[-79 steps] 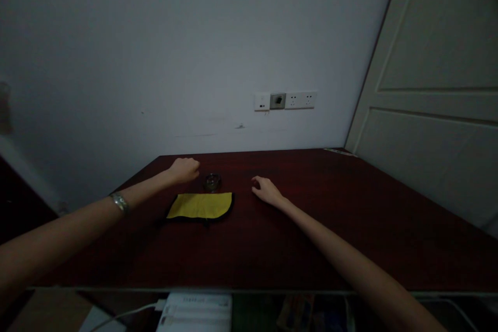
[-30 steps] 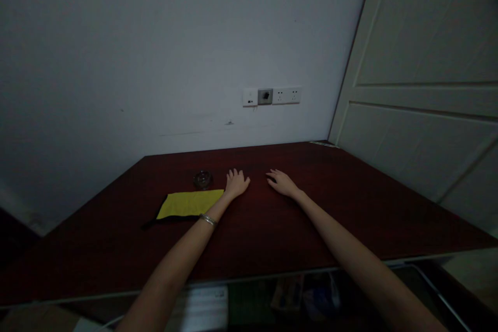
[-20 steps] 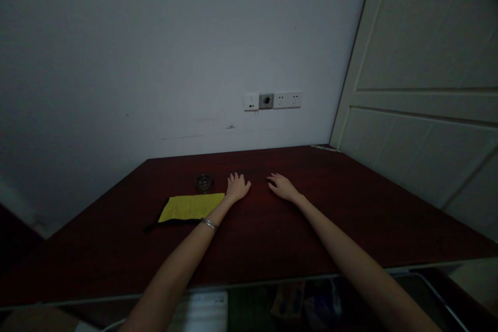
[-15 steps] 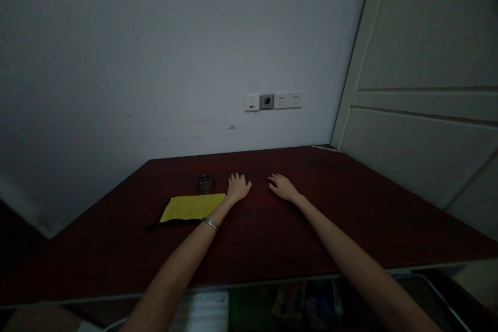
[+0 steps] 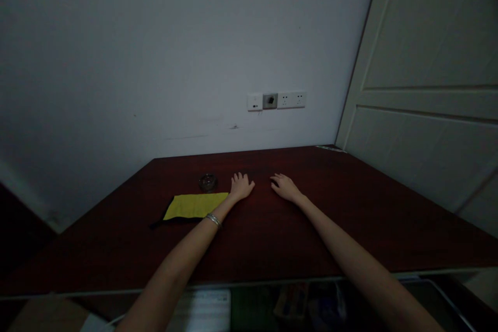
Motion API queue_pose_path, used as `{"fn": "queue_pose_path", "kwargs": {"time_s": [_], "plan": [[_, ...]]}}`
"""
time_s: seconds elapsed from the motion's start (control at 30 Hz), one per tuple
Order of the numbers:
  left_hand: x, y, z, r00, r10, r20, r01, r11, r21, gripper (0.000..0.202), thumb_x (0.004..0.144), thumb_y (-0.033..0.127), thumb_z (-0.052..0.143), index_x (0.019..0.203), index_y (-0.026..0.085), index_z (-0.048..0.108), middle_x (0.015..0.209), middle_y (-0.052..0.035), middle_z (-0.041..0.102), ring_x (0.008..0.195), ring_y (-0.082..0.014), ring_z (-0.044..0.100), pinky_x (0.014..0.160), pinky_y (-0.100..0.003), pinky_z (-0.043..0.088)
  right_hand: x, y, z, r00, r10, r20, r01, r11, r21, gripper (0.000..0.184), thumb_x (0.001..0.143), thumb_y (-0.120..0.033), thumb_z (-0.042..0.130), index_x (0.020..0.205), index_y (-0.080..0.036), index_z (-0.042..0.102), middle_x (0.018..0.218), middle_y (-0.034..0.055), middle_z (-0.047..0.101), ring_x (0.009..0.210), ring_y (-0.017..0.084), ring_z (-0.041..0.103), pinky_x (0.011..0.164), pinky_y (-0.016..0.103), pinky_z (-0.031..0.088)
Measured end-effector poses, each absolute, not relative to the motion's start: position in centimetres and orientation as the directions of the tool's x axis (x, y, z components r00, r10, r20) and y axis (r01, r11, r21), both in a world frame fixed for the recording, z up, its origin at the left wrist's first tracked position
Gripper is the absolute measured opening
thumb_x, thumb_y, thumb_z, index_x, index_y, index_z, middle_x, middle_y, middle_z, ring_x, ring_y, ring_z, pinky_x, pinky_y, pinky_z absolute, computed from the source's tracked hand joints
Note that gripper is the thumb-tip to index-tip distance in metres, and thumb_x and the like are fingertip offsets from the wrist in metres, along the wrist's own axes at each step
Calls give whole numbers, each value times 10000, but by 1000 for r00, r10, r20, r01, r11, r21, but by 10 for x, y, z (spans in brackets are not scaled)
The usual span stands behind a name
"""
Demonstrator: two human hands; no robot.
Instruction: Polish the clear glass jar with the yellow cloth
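My left hand [image 5: 241,185] rests palm down on the dark red tabletop [image 5: 260,238], its fingers spread and holding nothing. A silver bracelet [image 5: 213,220] circles that wrist. Under and left of the left forearm lies a flat yellow cloth [image 5: 194,206] with black edging, partly covered by the arm. Just behind the cloth stands a round, clear glass ashtray [image 5: 208,182]. Across a small gap, my right hand [image 5: 285,187] lies on the table too, fingers stretched and slightly bent, with nothing in it.
The table's back edge meets a pale wall with a row of sockets [image 5: 276,100]. A white panelled door [image 5: 424,98] borders the right side. Below the front edge, a shelf holds a white striped item [image 5: 202,311] and dim packages [image 5: 291,301].
The whole view has shifted slightly, so everything appears a little further right. Both hands stay in place on the table, and the cloth and ashtray have not moved.
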State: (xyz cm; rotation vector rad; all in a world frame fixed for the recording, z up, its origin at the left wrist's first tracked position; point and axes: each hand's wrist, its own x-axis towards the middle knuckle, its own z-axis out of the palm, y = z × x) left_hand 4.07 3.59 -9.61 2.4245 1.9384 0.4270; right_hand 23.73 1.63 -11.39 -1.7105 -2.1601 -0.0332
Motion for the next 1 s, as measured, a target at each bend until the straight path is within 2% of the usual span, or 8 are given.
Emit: {"fn": "queue_pose_path", "kwargs": {"time_s": [0.23,0.37,0.43,0.53,0.63,0.7,0.9,1.0], "plan": [[35,42,-56,307,952,-1,893,-287,347,333,893,323,551,1179,153,533,1179,-94,568,999,-216,593,834,-423,517,229,12,-108,-154,932,329,939,242,-244,294,912,-321,536,1170,-180,549,1214,87,560,1025,207,585,864,422,504],[16,36,-16,415,910,1,815,-372,444,316,894,326,550,1153,145,548,1134,-87,589,948,-200,608,795,-394,530,214,5,-99,-199,920,338,901,307,-306,295,912,-319,536,1174,-184,548,1230,88,551,1041,211,578,877,429,497],[0,31,5,414,908,59,798,-394,457,283,904,340,525,1092,134,577,1022,-69,629,846,-168,622,734,-350,531,199,2,-94,-258,906,335,857,374,-354,290,913,-318,534,1168,-183,552,1227,87,554,1041,210,579,877,428,497],[-34,24,34,354,915,196,808,-404,429,264,882,256,471,1046,125,630,902,-51,670,800,-159,615,703,-271,480,170,2,-87,-346,890,297,772,450,-448,294,911,-319,539,1166,-174,550,1191,84,573,1004,202,595,847,413,513],[-73,21,51,244,917,317,864,-354,358,372,817,209,491,1169,119,577,948,-77,668,853,-185,601,734,-272,443,139,6,-83,-401,884,241,705,466,-535,310,908,-321,545,1176,-165,541,1162,81,583,967,195,608,816,400,526],[-100,19,53,195,924,328,900,-301,314,383,784,198,519,1153,132,594,965,-89,669,881,-207,601,739,-276,432,122,10,-81,-432,878,206,674,466,-573,312,907,-322,547,1176,-164,540,1165,82,582,975,198,606,820,404,524],[-176,15,24,119,989,93,970,-135,203,174,765,222,652,922,150,664,964,-91,659,916,-236,603,750,-327,472,91,20,-79,-506,859,73,647,434,-627,304,906,-322,548,1165,-162,547,1162,80,583,974,199,605,819,403,524],[-199,10,2,154,987,-52,970,-140,200,257,880,326,567,1063,147,591,1068,-69,616,919,-190,611,791,-376,517,83,22,-78,-528,849,13,654,416,-632,300,905,-323,550,1157,-161,552,1160,78,584,974,201,605,816,400,525]]}}
